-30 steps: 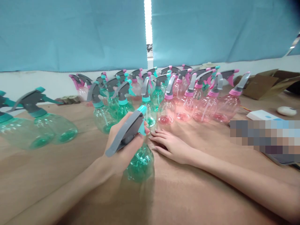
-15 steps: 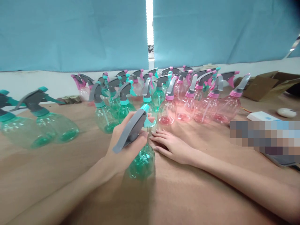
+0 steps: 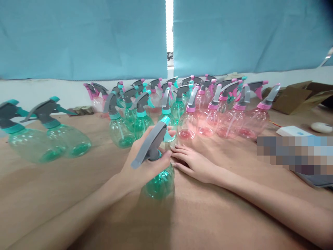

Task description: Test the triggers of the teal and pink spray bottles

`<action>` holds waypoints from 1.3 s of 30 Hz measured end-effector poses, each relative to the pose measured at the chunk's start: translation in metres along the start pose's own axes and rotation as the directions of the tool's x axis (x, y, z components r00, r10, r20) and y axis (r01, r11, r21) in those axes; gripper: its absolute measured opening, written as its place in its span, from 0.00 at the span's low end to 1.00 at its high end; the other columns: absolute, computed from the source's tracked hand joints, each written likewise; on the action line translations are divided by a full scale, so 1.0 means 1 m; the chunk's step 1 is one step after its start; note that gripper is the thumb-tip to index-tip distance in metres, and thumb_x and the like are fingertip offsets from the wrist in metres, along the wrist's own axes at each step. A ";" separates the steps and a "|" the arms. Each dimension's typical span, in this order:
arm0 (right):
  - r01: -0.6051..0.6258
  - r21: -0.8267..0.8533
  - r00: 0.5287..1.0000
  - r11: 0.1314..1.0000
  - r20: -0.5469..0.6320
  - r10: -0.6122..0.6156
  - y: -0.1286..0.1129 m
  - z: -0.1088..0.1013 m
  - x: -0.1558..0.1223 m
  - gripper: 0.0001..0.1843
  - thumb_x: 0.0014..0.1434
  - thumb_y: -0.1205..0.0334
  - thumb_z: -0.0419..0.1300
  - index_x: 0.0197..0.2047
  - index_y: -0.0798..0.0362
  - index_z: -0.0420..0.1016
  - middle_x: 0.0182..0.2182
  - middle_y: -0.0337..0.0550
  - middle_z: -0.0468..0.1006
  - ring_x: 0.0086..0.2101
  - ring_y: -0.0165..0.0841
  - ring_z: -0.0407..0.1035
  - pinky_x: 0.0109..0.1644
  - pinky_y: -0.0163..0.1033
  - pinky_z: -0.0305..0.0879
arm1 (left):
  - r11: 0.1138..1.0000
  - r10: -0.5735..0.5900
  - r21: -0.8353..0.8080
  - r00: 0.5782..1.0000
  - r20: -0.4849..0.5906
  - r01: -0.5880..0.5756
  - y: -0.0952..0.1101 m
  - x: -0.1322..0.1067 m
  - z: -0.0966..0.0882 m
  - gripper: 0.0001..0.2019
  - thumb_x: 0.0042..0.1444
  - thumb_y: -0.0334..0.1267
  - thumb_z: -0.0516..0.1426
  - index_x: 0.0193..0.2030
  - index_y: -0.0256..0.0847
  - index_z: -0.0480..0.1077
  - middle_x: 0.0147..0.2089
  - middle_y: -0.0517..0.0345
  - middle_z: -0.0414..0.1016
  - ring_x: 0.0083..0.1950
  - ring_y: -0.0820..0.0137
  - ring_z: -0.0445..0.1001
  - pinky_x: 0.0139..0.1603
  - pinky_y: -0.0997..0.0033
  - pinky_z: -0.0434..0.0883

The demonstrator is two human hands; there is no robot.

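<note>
My left hand (image 3: 142,165) is wrapped round the neck of a green spray bottle (image 3: 159,180) that stands on the brown table (image 3: 104,201). Its grey trigger head (image 3: 150,144) with a teal nozzle sticks up above my fingers. My right hand (image 3: 194,163) lies flat on the table just right of the bottle, fingers stretched out, holding nothing. Behind both hands stands a cluster of several green spray bottles (image 3: 119,128) and several pink spray bottles (image 3: 234,121).
Two more green bottles (image 3: 56,139) stand at the far left. A white box (image 3: 293,132), a white oval object (image 3: 322,127) and brown cardboard (image 3: 293,97) are at the right. A blue curtain (image 3: 83,38) hangs behind the table.
My left hand has shifted slightly right and up with the green bottle, whose trigger head now stands a little more upright. My right hand has stayed flat in place.
</note>
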State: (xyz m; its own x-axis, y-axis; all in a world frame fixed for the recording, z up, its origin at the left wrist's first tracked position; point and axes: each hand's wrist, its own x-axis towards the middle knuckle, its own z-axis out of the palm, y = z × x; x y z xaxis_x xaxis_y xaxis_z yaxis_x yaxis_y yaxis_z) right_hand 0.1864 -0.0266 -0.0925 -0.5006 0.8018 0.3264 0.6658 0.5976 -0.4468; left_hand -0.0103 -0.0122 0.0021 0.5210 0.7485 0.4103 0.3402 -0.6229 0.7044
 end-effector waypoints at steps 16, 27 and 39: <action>0.008 -0.005 1.000 1.000 -0.008 -0.008 -0.001 -0.001 0.001 0.20 0.68 0.56 0.51 0.59 0.53 0.69 0.59 0.51 0.70 0.61 0.42 0.59 0.65 0.53 0.55 | 0.997 -0.028 -0.071 0.998 -0.060 0.024 -0.003 -0.005 0.004 0.19 0.51 0.35 0.57 0.50 0.42 0.63 0.32 0.59 0.72 0.31 0.69 0.73 0.32 0.70 0.73; 0.007 -0.017 1.000 1.000 0.009 -0.007 -0.002 -0.002 0.001 0.20 0.68 0.57 0.51 0.59 0.54 0.69 0.59 0.52 0.70 0.61 0.42 0.59 0.66 0.52 0.54 | 0.989 -0.111 -0.097 0.994 0.003 0.110 0.009 -0.003 0.001 0.26 0.49 0.34 0.56 0.58 0.40 0.63 0.52 0.47 0.76 0.40 0.63 0.79 0.35 0.68 0.75; 0.002 -0.039 1.000 0.999 -0.004 -0.002 -0.003 -0.003 0.001 0.22 0.68 0.56 0.51 0.59 0.58 0.69 0.60 0.54 0.68 0.61 0.42 0.59 0.65 0.51 0.55 | 0.997 -0.062 -0.056 0.997 -0.035 0.060 0.008 -0.002 0.000 0.17 0.49 0.37 0.55 0.48 0.40 0.65 0.36 0.56 0.71 0.30 0.69 0.70 0.32 0.67 0.71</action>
State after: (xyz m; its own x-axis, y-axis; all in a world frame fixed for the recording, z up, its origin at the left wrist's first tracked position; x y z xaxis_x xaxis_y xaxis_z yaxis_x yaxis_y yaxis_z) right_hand 0.1857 -0.0275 -0.0890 -0.5002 0.8004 0.3305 0.6856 0.5991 -0.4135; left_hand -0.0085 -0.0182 0.0067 0.4714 0.7932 0.3856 0.3269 -0.5632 0.7589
